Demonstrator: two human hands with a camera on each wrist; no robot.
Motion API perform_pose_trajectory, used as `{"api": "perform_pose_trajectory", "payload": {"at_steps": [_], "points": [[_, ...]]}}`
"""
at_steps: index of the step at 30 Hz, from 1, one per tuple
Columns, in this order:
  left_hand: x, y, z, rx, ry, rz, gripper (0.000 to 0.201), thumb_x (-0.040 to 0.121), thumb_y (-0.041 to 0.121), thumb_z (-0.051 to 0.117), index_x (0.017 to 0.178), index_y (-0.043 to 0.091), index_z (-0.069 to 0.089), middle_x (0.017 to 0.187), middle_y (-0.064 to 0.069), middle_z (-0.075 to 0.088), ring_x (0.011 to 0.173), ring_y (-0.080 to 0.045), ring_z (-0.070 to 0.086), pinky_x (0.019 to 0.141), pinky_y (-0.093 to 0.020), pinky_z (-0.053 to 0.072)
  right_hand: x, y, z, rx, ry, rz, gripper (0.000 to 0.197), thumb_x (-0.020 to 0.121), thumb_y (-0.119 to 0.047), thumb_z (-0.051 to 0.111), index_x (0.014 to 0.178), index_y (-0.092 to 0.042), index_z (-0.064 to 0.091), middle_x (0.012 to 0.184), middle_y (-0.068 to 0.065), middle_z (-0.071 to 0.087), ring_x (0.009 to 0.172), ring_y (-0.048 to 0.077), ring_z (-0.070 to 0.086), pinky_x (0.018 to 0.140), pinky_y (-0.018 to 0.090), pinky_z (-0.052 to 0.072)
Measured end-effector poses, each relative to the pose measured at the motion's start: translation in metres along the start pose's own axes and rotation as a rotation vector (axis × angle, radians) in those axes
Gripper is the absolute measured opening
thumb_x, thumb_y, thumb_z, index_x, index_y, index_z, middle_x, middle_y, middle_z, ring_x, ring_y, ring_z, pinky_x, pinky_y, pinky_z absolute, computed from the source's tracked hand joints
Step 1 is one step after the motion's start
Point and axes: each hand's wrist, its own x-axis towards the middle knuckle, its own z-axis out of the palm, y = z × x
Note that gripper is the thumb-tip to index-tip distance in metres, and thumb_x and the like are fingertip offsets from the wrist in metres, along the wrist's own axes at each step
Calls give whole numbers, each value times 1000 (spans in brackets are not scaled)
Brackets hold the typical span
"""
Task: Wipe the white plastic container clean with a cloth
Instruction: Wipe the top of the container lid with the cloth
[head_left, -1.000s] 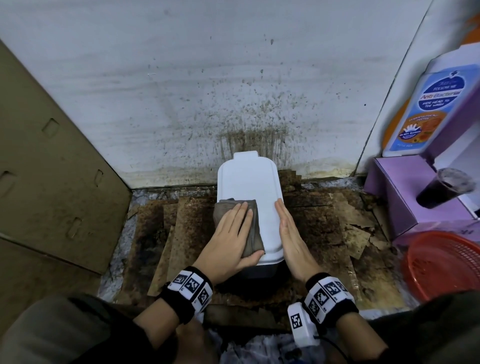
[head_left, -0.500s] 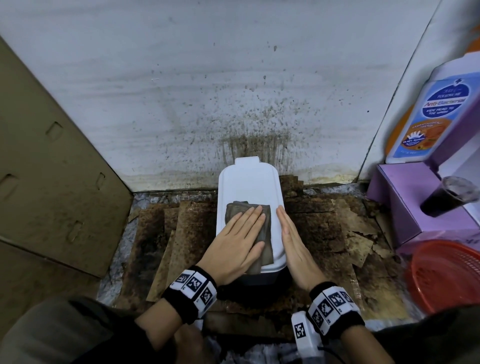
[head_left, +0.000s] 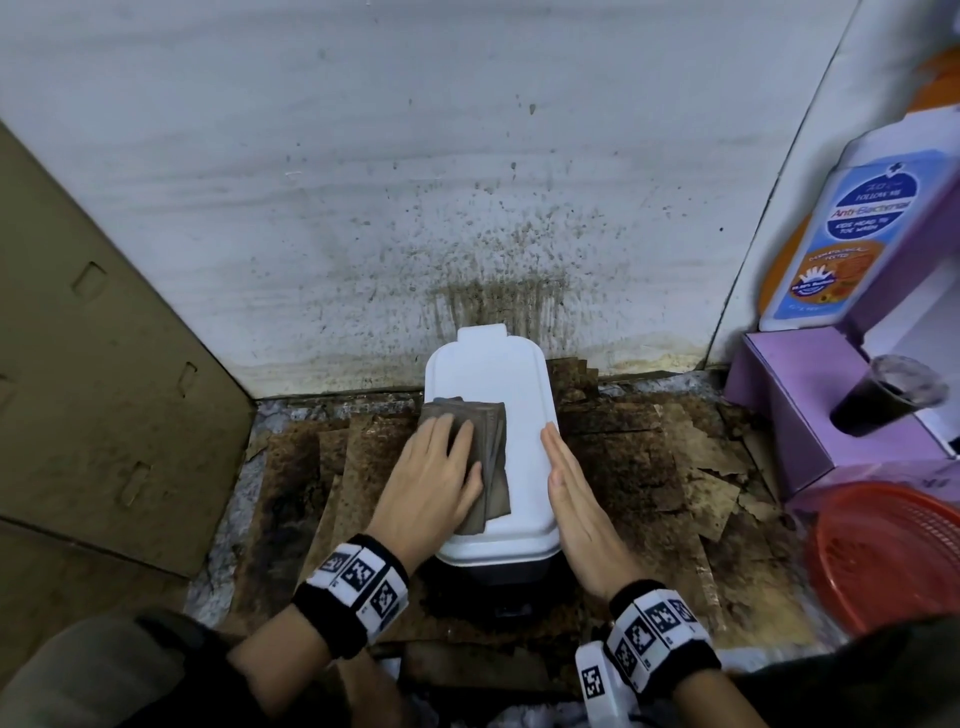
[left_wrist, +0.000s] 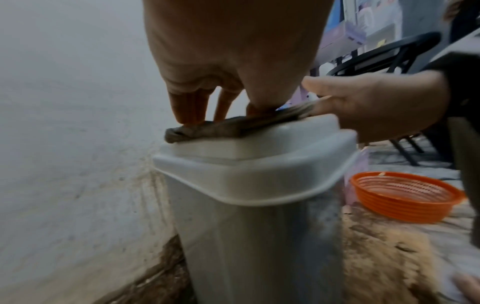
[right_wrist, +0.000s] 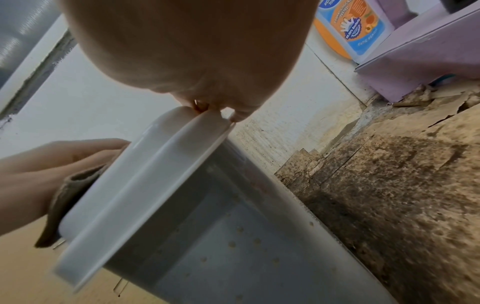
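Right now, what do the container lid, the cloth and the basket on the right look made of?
Container lid: white moulded plastic, smooth with a dull sheen, rounded lip.
Cloth: folded grey-brown woven fabric, matte, layered edges showing; the fibre cannot be told.
Basket: orange-red plastic, ribbed wall and slotted base, slightly glossy.

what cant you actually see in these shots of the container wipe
- Lid surface under the cloth and left hand: covered in the head view.
- Container's far side, facing the wall: hidden in every view.
- Right hand fingertips: the palm blocks them in the right wrist view.
- Bottle small print: blurred.
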Motion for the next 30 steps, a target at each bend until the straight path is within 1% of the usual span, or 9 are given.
{"api": "perform_pose_trajectory", "payload": {"at_steps": [1,3,6,11,14,18,23,26,30], "points": [[-4,4,3,-9,-29,0,62,104,40,26,147,0,46,147,-24,48,138,-37,45,114,-45,41,0,0,0,-2,0,0,54,105,-47,20,158,-40,10,163,-33,2,147,-15,1,122,17,4],[-8,7,11,-18,-107,6,70,106,44,15,157,-3,25,163,-26,25,154,-36,21,123,-46,26,0,0,0,-3,-3,2,54,105,-46,20,158,-40,9,162,-33,1,147,-16,0,122,17,3],[1,3,18,8,-165,14,74,105,48,2,159,-3,6,167,-25,4,157,-34,-1,126,-47,15,0,-2,-1,4,-7,9,53,106,-46,21,157,-41,9,162,-34,1,147,-16,1,122,17,4],[43,-21,15,-18,-194,42,85,97,58,0,161,2,8,169,-17,7,158,-27,2,128,-41,9,0,-2,-1,-3,-15,9,52,107,-44,21,157,-43,8,161,-36,0,147,-16,-1,120,16,4],[74,-37,11,-70,-232,47,93,90,64,-3,162,6,5,170,-13,1,158,-24,-1,128,-36,3,-1,-3,-1,-4,-16,4,52,107,-44,22,157,-43,8,161,-36,0,147,-15,-1,120,16,5],[108,-50,13,-82,-255,33,76,106,54,21,162,7,1,170,-12,-3,158,-24,-5,128,-36,0,1,-3,-1,-4,-26,5,53,106,-47,22,157,-44,7,161,-37,-2,147,-15,-2,120,17,4],[113,-57,17,-97,-250,34,92,90,65,-3,162,8,1,170,-12,-2,158,-24,-4,128,-39,4,2,-2,-1,-13,-42,2,54,106,-48,22,157,-45,5,160,-38,-4,147,-15,-4,120,18,3],[109,-53,19,-143,-246,-10,75,106,55,17,162,9,-2,170,-12,-9,157,-25,-10,128,-41,1,2,0,-1,-24,-41,3,54,106,-47,22,157,-44,5,161,-37,-3,147,-15,-4,120,18,3],[97,-46,21,-284,-248,-87,69,109,46,27,162,14,-4,168,-15,-17,155,-29,-18,127,-44,-2,1,2,-1,-38,-35,0,54,106,-46,22,157,-43,5,161,-36,-3,148,-14,-3,121,18,3]]}}
